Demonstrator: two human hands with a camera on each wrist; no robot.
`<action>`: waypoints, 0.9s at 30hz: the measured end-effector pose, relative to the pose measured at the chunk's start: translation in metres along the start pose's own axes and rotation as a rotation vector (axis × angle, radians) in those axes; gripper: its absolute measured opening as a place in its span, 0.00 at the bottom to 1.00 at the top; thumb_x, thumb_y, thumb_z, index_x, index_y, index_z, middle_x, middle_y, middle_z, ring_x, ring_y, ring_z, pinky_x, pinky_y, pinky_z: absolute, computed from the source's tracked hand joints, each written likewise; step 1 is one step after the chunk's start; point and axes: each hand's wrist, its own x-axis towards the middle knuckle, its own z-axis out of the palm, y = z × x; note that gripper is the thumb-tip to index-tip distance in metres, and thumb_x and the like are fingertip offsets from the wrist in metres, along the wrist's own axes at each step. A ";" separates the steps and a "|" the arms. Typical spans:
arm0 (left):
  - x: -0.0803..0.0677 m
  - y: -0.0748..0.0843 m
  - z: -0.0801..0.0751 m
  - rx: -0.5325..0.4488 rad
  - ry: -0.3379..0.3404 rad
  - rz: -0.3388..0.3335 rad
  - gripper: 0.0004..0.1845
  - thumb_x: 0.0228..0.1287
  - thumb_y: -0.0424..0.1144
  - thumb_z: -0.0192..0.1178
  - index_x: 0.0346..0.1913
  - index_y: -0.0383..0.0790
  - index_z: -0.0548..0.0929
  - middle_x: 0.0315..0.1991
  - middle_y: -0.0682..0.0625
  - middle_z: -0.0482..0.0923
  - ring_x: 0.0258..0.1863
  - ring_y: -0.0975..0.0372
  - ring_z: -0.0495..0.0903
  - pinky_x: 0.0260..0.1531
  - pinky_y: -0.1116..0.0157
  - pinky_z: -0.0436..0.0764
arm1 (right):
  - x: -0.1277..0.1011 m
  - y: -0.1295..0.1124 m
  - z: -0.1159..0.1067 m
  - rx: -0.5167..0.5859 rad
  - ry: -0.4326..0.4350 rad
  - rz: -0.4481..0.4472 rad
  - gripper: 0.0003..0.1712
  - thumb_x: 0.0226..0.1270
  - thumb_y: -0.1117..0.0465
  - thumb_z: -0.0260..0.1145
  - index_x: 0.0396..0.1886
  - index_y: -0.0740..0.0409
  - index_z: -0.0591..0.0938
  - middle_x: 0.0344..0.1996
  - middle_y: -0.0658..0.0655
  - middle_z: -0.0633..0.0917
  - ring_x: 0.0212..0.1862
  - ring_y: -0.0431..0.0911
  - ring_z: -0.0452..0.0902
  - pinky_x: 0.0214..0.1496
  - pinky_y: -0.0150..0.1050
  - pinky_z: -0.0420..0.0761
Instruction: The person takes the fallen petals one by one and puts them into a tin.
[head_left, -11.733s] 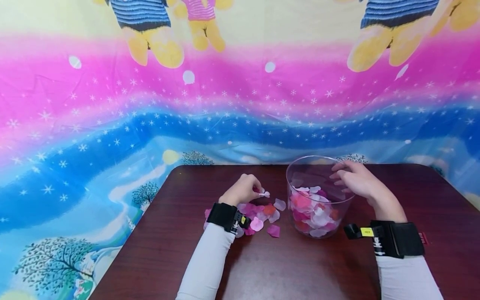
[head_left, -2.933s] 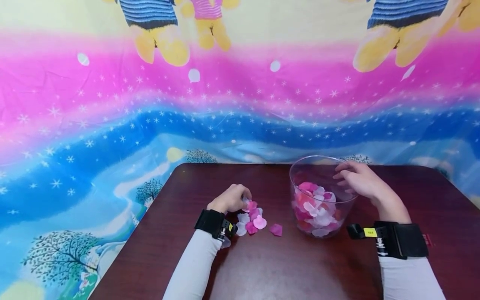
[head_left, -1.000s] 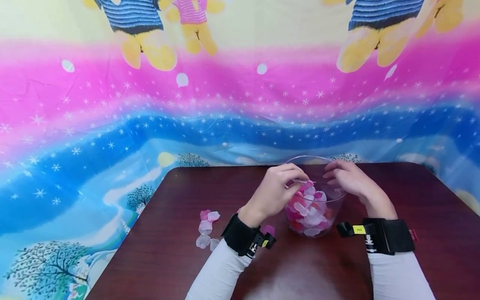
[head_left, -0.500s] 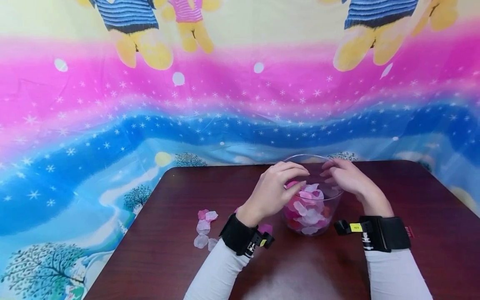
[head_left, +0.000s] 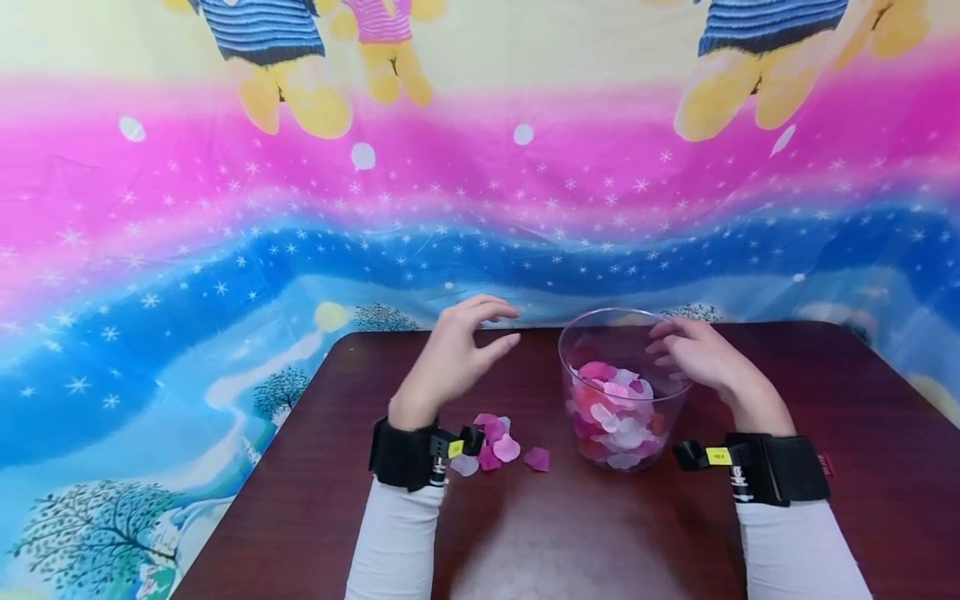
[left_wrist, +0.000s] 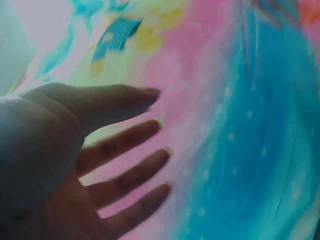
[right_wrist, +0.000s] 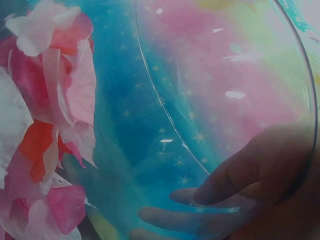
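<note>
the right hand (head_left: 701,360) holds the rim of the clear bowl (head_left: 600,333) half full of petals, the empty left hand (head_left: 453,358) hovers with fingers spread, so it should drop lightly onto the loose petals (head_left: 498,442) left of the bowl and pinch several together.

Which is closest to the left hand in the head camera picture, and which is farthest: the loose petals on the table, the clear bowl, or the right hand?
1. Loose petals: just below the raised left hand, by its wrist.
2. Clear bowl: to its right on the table.
3. Right hand: farthest, gripping the bowl's far-right side.
</note>
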 end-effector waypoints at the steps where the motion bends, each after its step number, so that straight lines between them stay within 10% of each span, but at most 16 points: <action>1: -0.002 -0.005 -0.005 0.001 -0.006 -0.031 0.15 0.67 0.38 0.70 0.55 0.44 0.87 0.55 0.52 0.83 0.56 0.60 0.80 0.59 0.59 0.77 | 0.000 0.000 0.000 -0.001 -0.002 -0.001 0.26 0.79 0.64 0.39 0.69 0.76 0.64 0.61 0.78 0.75 0.61 0.70 0.76 0.55 0.58 0.82; 13: -0.019 -0.047 -0.028 0.039 -0.079 -0.179 0.17 0.67 0.38 0.69 0.57 0.41 0.85 0.56 0.47 0.82 0.54 0.52 0.80 0.54 0.54 0.81 | 0.002 0.000 -0.002 -0.039 -0.005 -0.013 0.26 0.81 0.63 0.39 0.69 0.76 0.64 0.61 0.78 0.76 0.61 0.70 0.76 0.54 0.57 0.83; 27: -0.041 -0.029 0.044 0.201 -0.650 -0.120 0.19 0.59 0.40 0.76 0.53 0.45 0.88 0.50 0.52 0.84 0.49 0.60 0.80 0.43 0.66 0.83 | 0.002 0.000 -0.002 -0.047 -0.011 -0.005 0.26 0.81 0.62 0.40 0.69 0.76 0.64 0.61 0.78 0.76 0.61 0.70 0.76 0.53 0.56 0.84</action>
